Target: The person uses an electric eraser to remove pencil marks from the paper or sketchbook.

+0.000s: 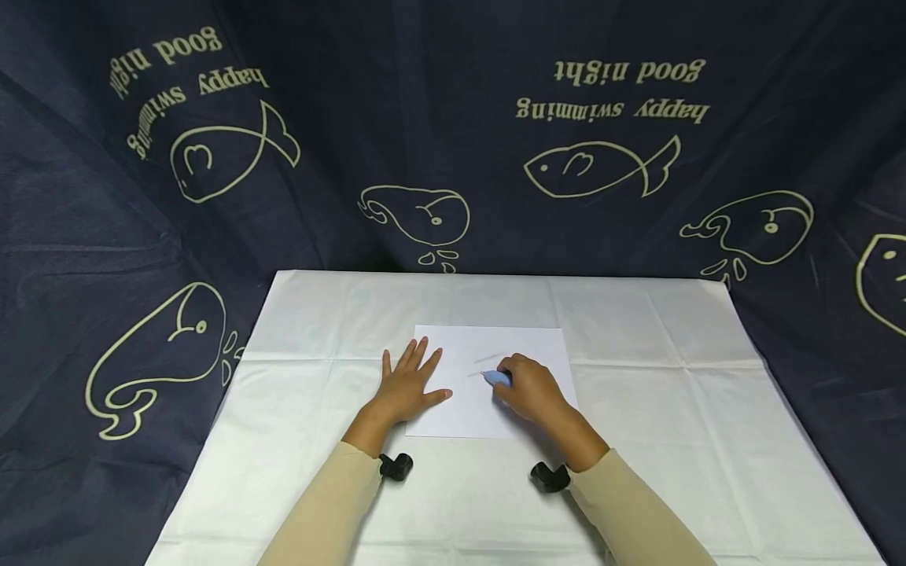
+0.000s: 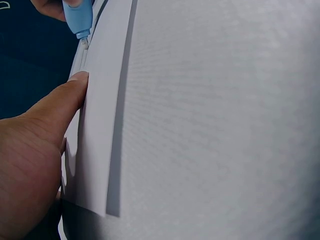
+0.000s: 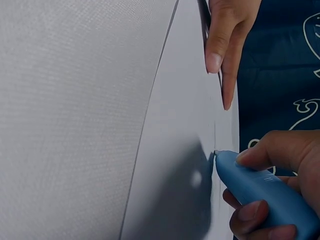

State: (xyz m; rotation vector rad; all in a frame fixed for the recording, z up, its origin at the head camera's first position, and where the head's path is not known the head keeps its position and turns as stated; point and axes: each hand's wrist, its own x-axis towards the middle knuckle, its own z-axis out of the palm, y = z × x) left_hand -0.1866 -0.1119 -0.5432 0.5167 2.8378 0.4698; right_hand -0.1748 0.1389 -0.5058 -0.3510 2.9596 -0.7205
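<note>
A white sheet of paper point(image 1: 453, 423) lies on the white-covered table, with faint grey lines point(image 1: 487, 358) near its middle. My left hand point(image 1: 405, 391) rests with spread fingers over the sheet's left edge, its thumb on the paper. In my right hand point(image 1: 532, 389) is a stubby light-blue electric eraser point(image 3: 262, 187), gripped between thumb and curled fingers. Its small pale tip point(image 2: 84, 44) points left and meets the paper by the lower grey line. Part of the eraser's body is hidden by the right hand in the head view.
A white cloth with fold creases point(image 1: 658, 424) covers the table. Behind and beside it hangs a dark blue curtain point(image 1: 318, 228) printed with fish and whales. Black wrist cameras point(image 1: 550, 477) sit at both beige sleeve cuffs.
</note>
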